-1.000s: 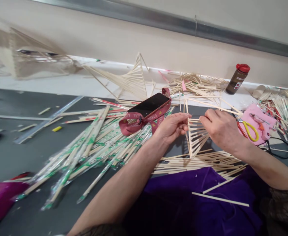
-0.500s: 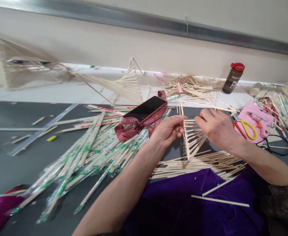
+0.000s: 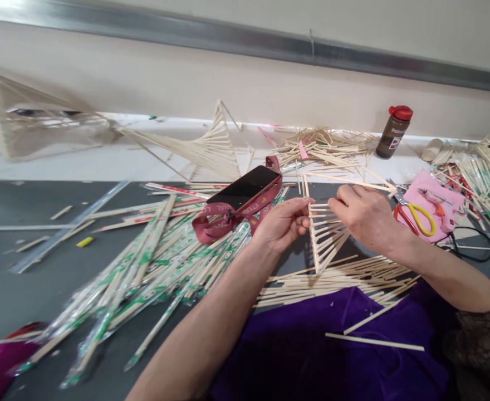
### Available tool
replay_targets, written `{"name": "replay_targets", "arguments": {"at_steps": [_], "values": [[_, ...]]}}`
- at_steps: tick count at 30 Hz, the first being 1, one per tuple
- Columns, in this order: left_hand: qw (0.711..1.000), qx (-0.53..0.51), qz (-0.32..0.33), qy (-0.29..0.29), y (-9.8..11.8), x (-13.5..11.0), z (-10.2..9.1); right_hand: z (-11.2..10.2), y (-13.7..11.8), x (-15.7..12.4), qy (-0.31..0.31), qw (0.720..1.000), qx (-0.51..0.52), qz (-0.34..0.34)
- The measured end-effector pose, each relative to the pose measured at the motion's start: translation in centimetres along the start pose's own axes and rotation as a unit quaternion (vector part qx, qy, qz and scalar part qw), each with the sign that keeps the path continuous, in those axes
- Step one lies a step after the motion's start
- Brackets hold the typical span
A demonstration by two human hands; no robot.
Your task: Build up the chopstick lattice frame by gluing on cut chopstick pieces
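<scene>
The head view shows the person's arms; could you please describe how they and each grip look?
The left grip and right grip are human hands, with no glove or ring visible. The left forearm and right forearm are bare, with no watch. The right sleeve is dark and patterned like lace; the left sleeve cannot be made out.

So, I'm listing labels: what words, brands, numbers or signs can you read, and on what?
"ETER": pink strap, part at picture right.
"NAL LO": same strap, left loop.
"OVE": same strap, just below that.
Bottle: a large letter, perhaps "P"; the rest too blurred.
Green-marked wrappers: print too small to read.
</scene>
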State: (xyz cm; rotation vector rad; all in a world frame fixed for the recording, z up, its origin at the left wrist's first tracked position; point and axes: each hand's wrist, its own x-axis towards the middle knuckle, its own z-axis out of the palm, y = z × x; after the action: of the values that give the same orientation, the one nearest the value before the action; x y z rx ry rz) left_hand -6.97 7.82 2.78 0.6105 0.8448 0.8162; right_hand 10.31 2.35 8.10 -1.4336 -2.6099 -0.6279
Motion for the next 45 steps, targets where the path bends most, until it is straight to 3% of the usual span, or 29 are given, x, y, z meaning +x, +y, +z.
{"name": "replay_targets", "arguments": {"at_steps": [24,37,45], "values": [[0.999,-0.037,-0.007,0.005,-0.3,0.5,-0.5,0.2,-0.7,0.3,-0.029,1.0,0.006,0.01],[1.0,-0.01,-0.026,0.009,0.3,0.3,-0.3,1.4,-1.3,0.8,0.062,0.998,0.019,0.003],[0.995,-0.005,-0.031,0.094,0.8,-0.1,0.7,2.0,-1.8,0.8,0.147,0.988,0.044,0.021]]}}
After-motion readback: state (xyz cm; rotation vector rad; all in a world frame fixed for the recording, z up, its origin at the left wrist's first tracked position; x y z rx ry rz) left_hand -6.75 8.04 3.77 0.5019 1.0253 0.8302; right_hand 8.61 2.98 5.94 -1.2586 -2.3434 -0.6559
